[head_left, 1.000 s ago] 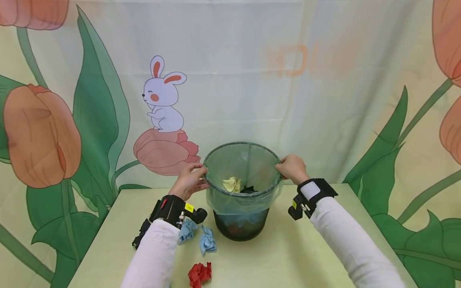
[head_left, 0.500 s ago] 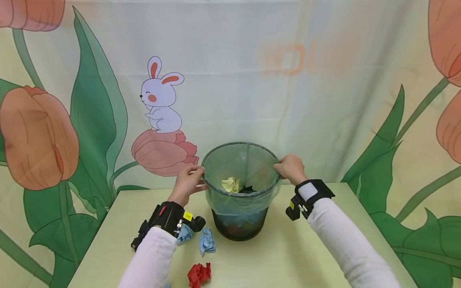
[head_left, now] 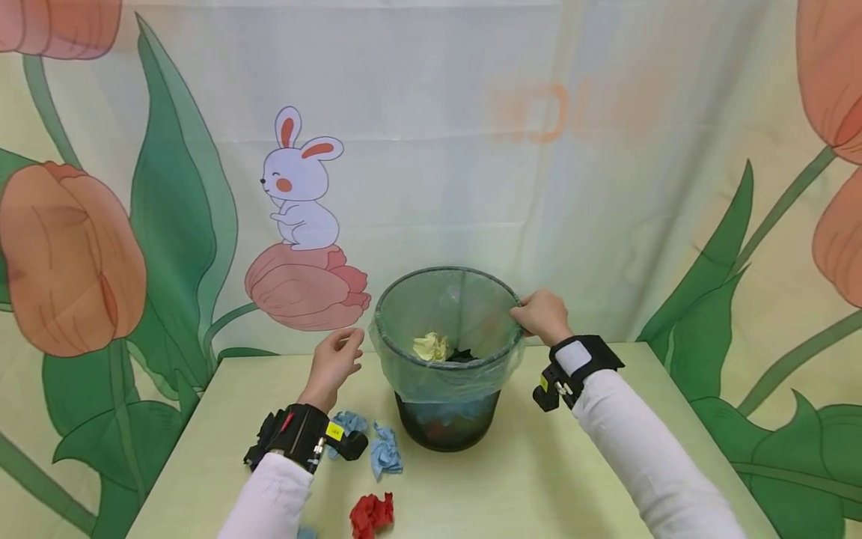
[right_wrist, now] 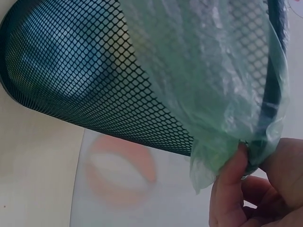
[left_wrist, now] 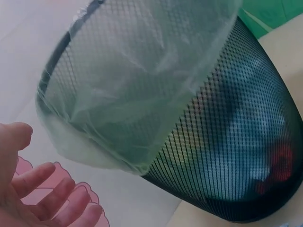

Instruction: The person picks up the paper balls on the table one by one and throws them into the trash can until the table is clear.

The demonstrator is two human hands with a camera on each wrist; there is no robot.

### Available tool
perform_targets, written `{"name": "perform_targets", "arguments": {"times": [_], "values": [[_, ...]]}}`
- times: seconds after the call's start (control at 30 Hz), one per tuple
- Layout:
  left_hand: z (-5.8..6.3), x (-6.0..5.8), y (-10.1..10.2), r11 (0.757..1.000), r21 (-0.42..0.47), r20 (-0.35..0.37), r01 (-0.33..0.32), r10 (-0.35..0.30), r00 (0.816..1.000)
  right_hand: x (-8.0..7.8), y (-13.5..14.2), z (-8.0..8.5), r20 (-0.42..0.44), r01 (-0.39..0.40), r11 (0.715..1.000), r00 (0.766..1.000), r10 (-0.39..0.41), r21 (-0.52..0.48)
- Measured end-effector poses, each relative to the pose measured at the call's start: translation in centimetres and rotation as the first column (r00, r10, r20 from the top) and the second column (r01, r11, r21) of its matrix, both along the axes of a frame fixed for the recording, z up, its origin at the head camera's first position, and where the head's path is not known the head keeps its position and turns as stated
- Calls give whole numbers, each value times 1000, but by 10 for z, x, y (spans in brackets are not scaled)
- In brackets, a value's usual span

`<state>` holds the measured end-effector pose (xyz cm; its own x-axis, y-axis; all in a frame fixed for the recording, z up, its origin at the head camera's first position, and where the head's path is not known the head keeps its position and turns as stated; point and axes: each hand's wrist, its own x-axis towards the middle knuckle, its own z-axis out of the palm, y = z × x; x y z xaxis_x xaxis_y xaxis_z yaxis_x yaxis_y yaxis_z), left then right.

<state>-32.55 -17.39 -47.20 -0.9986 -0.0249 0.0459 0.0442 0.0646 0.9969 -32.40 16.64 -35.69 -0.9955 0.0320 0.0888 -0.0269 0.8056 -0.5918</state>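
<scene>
A black mesh wastebasket (head_left: 444, 427) stands on the table, lined with a thin green plastic bag (head_left: 431, 382) folded over its rim. Inside lie a crumpled yellow paper ball (head_left: 431, 346) and a black one (head_left: 463, 355); blue and red paper shows through the mesh. My right hand (head_left: 544, 316) pinches the rim and bag at the right side; the right wrist view shows the thumb and fingers (right_wrist: 232, 182) on the bunched plastic. My left hand (head_left: 333, 364) hovers left of the basket, apart from it, holding nothing, its fingers (left_wrist: 59, 198) loosely bent.
Crumpled blue papers (head_left: 386, 449) and a red one (head_left: 372, 515) lie on the table (head_left: 539, 479) in front and to the left. A black crumpled piece (head_left: 259, 442) sits by my left wrist. A printed curtain (head_left: 431, 150) hangs behind.
My left hand has let go of the basket's left rim and moved left and down, away from it. The right hand keeps its hold.
</scene>
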Motion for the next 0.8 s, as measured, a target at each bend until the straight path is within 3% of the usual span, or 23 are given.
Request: {"name": "perform_targets", "arguments": {"times": [0.07, 0.1, 0.17, 0.23, 0.27, 0.47, 0.5, 0.53, 0.63, 0.8], "values": [[0, 1, 1, 996, -78, 19, -45, 47, 999, 0, 0, 1, -1, -3, 1000, 1000, 3, 3], [16, 14, 7, 990, -123, 62, -65, 73, 995, 0, 0, 2, -4, -6, 1000, 1000, 6, 5], [30, 29, 12, 981, -182, 60, -68, 80, 995, 0, 0, 3, -8, -11, 1000, 1000, 11, 23], [35, 37, 13, 973, -224, 56, -55, 69, 996, 0, -1, 4, -14, -15, 999, 1000, 16, 44], [21, 29, 7, 976, -215, 0, -34, 35, 999, 0, -1, 4, -16, -17, 998, 1000, 18, 54], [15, 43, 4, 959, -283, -21, 0, -6, 1000, -3, 0, 1, -7, -6, 999, 1000, 6, 50], [28, 56, 10, 945, -326, 29, -7, 17, 999, -3, 0, 1, -4, -3, 999, 1000, 3, 46], [28, 59, 11, 938, -345, 34, -1, 14, 999, -3, 0, 0, -1, -2, 999, 1000, 2, 45], [22, 69, 11, 918, -397, 10, 12, -9, 1000, -3, 0, -1, 4, -1, 999, 1000, 1, 39], [8, 84, 11, 862, -506, -73, 2, -45, 996, -2, 1, 0, 4, 4, 999, 1000, -4, 34]]}}
